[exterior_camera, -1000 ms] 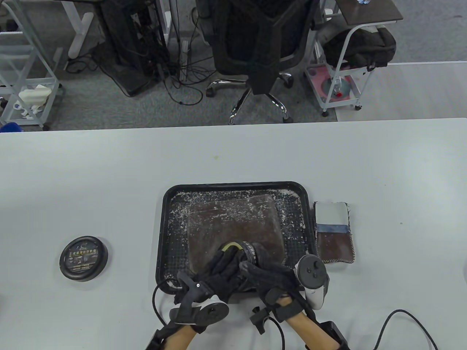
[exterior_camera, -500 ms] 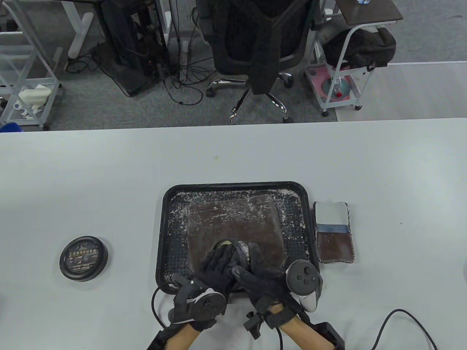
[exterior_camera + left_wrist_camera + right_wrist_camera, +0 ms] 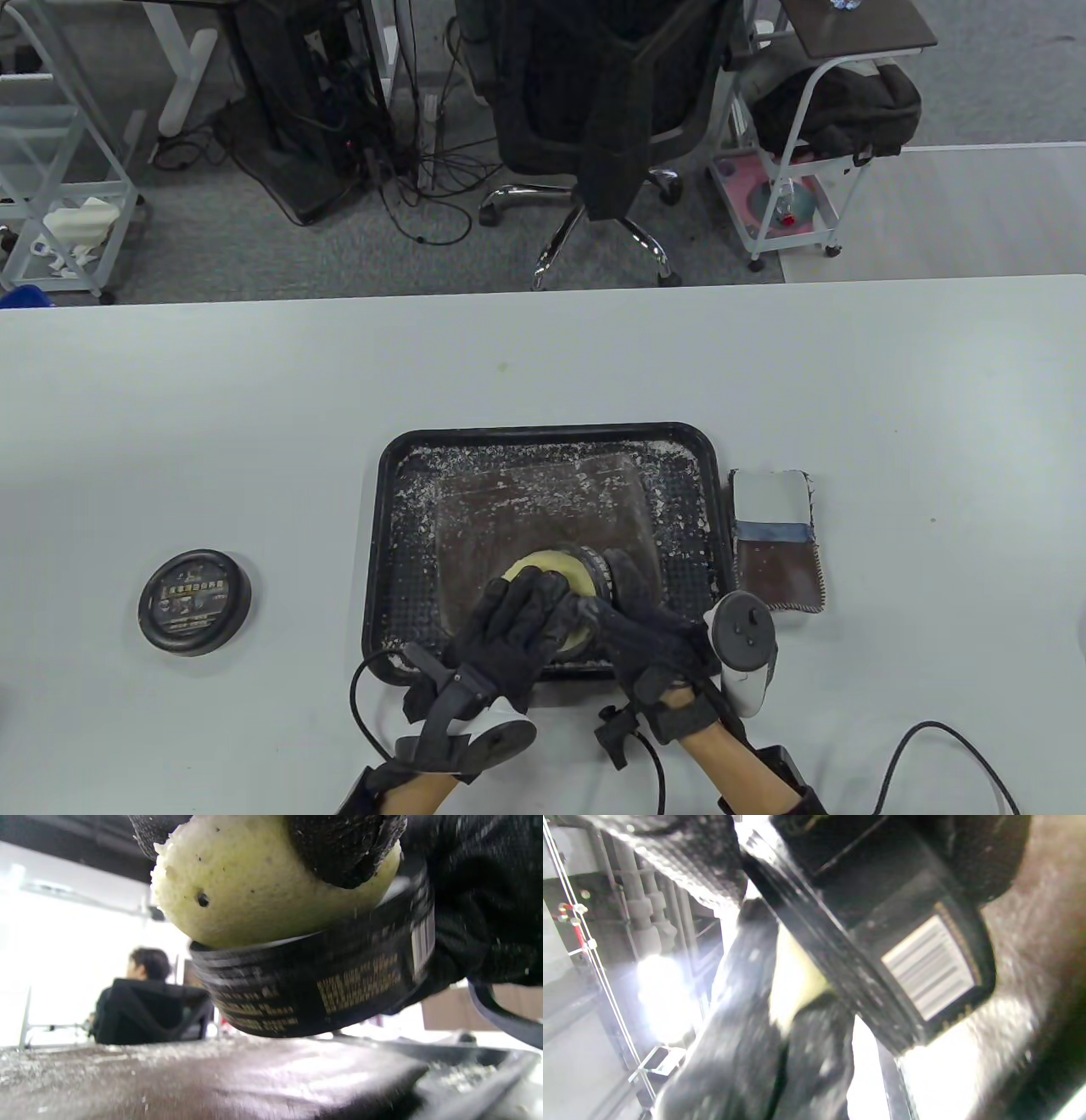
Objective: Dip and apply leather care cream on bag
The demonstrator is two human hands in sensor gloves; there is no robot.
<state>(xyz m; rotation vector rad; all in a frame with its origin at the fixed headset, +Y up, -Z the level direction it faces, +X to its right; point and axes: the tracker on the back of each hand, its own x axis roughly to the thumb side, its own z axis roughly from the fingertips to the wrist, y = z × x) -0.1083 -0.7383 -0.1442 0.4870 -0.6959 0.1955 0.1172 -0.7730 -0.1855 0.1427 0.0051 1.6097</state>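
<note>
A brown leather bag (image 3: 543, 509), flecked with white, lies in a black tray (image 3: 543, 429). Over its near edge my right hand (image 3: 624, 577) grips a black round cream jar (image 3: 601, 573), tilted. My left hand (image 3: 530, 598) presses a yellow sponge (image 3: 551, 570) into the jar's mouth. In the left wrist view the sponge (image 3: 263, 887) bulges out of the jar (image 3: 322, 984), with a fingertip (image 3: 339, 844) on it, and the jar hangs just above the bag (image 3: 212, 1077). The right wrist view shows the jar's barcode side (image 3: 925, 967) close up.
The jar's black lid (image 3: 194, 601) lies on the white table at the left. A small brown and grey pouch (image 3: 776, 552) lies just right of the tray. A black cable (image 3: 933, 739) loops at the near right edge.
Both hands have shifted slightly away and right with the jar. The sponge's yellow face, hidden half a second ago, now shows at the jar's mouth.
</note>
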